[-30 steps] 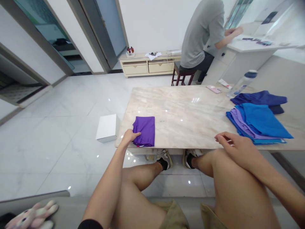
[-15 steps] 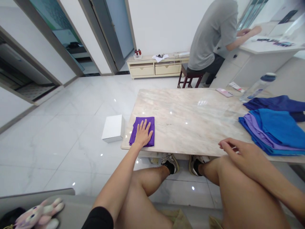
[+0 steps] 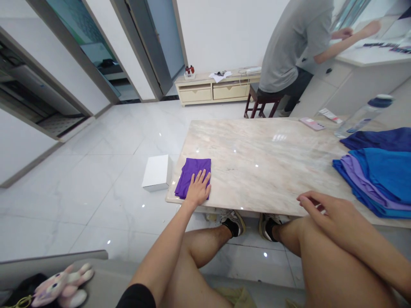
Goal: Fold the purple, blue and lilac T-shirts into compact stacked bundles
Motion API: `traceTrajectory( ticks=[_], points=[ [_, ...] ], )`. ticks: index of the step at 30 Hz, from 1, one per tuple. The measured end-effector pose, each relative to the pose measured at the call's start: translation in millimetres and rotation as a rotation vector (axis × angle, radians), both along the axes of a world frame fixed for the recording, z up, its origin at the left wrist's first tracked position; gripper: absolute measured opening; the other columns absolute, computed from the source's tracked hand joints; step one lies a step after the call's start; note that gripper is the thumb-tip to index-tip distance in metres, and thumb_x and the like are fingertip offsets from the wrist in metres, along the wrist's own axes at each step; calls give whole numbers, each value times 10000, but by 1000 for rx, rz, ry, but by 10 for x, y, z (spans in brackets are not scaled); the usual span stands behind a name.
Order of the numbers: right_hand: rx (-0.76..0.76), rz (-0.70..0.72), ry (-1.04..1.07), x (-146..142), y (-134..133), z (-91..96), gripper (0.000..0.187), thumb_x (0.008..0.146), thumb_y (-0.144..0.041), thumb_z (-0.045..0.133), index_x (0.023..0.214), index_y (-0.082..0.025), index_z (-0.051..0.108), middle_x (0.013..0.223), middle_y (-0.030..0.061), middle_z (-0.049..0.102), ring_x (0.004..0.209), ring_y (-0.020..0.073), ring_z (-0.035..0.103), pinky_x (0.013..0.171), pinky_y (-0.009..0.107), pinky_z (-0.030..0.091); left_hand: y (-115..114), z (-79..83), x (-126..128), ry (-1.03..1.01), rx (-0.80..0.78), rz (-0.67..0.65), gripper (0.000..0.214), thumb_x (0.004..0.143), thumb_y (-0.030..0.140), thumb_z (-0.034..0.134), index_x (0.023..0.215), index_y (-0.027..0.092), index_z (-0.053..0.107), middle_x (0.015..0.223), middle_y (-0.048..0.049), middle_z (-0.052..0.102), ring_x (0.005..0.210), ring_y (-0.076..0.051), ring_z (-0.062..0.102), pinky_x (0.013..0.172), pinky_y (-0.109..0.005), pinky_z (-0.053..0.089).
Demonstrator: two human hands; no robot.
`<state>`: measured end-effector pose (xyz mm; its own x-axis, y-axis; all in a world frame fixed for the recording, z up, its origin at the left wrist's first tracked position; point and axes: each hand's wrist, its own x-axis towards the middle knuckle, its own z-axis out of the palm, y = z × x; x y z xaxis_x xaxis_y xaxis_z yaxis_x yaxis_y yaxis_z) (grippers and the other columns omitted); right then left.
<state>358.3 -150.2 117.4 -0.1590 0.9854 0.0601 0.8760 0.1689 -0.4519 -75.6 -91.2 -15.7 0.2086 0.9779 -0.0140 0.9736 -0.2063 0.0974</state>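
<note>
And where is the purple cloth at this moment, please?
In the head view, the purple cloth lies at the left end of the table, partly under the left hand, right of the white box.

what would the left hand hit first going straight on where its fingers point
The left hand lies on the cloth; past it, the way looks free over the table to its far edge. Beyond, the cabinet seems roughly in line, though depth is unclear.
</note>
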Motion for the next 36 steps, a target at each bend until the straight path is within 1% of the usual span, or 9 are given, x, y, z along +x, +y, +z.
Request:
traceTrajectory(
  ticks=[4, 9, 13, 17, 20, 25, 29, 33, 36],
  points=[
    [16, 14, 26, -33, -4, 19, 406, 1022, -538, 479, 938, -250, 754, 856, 75, 810, 718, 272, 732, 741, 387, 508, -138, 133, -19, 52, -56, 20, 644, 1138, 337, 331, 1761, 179, 371, 1851, -120, 260, 1722, -327, 247, 1399, -610, 184],
    [67, 19, 68, -41, -120, 53, 383, 1053, -469, 459, 922, -245, 740, 836, 63, 796, 749, 264, 734, 748, 365, 475, -547, 302, -148, 109, -221, 153, 688, 1092, 270, 415, 1767, 158, 348, 1842, -153, 268, 1697, -375, 306, 1350, -625, 299],
    [115, -5, 157, -21, -231, 89, 352, 1056, -414, 471, 899, -240, 734, 828, 62, 789, 749, 248, 728, 743, 342, 461, -801, 483, -376, 16, -338, 182, 683, 1046, 301, 552, 1694, 100, 468, 1781, -212, 396, 1662, -362, 388, 1325, -517, 376],
    [133, -17, 191, -1, -333, 112, 339, 1064, -373, 468, 862, -232, 701, 801, 59, 766, 731, 235, 708, 711, 330, 424, -868, 729, -466, -7, -277, 198, 512, 1063, 280, 509, 1531, 130, 653, 1578, -198, 661, 1481, -306, 629, 1267, -433, 452],
    [153, -11, 185, 20, -458, 104, 346, 1086, -348, 441, 875, -228, 688, 824, 59, 760, 761, 231, 705, 708, 324, 413, -910, 809, -372, 19, -236, 201, 563, 1019, 220, 529, 1571, 152, 619, 1628, -173, 623, 1535, -279, 579, 1297, -419, 418],
    [273, -11, 181, 145, -768, -24, 346, 1096, -356, 439, 939, -221, 717, 934, 98, 786, 844, 258, 723, 782, 365, 501, -1036, 602, -2, 52, -259, 225, 672, 1011, 254, 540, 1646, 37, 505, 1757, -251, 404, 1678, -332, 350, 1355, -473, 327],
    [429, 58, 188, 326, -1037, -186, 360, 1097, -369, 446, 1043, -201, 760, 1108, 147, 801, 1054, 311, 731, 996, 475, 549, -1111, 396, 319, 71, -217, 295, 684, 1051, 287, 492, 1677, 15, 441, 1806, -283, 277, 1707, -401, 243, 1353, -551, 308],
    [540, 88, 168, 483, -1254, -299, 391, 1075, -377, 483, 1291, -200, 757, 1336, 148, 769, 1305, 369, 666, 1167, 575, 484, -1193, 342, 550, 15, -144, 374, 550, 1063, 259, 484, 1594, 133, 559, 1742, -228, 467, 1627, -354, 449, 1284, -491, 427],
    [573, 91, 163, 564, -1321, -356, 422, 1062, -369, 494, 1385, -216, 718, 1399, 136, 746, 1341, 388, 654, 1183, 608, 471, -1277, 288, 643, -66, -78, 502, 499, 1091, 284, 430, 1545, 140, 581, 1574, -225, 635, 1451, -327, 633, 1176, -463, 528]
  ],
)
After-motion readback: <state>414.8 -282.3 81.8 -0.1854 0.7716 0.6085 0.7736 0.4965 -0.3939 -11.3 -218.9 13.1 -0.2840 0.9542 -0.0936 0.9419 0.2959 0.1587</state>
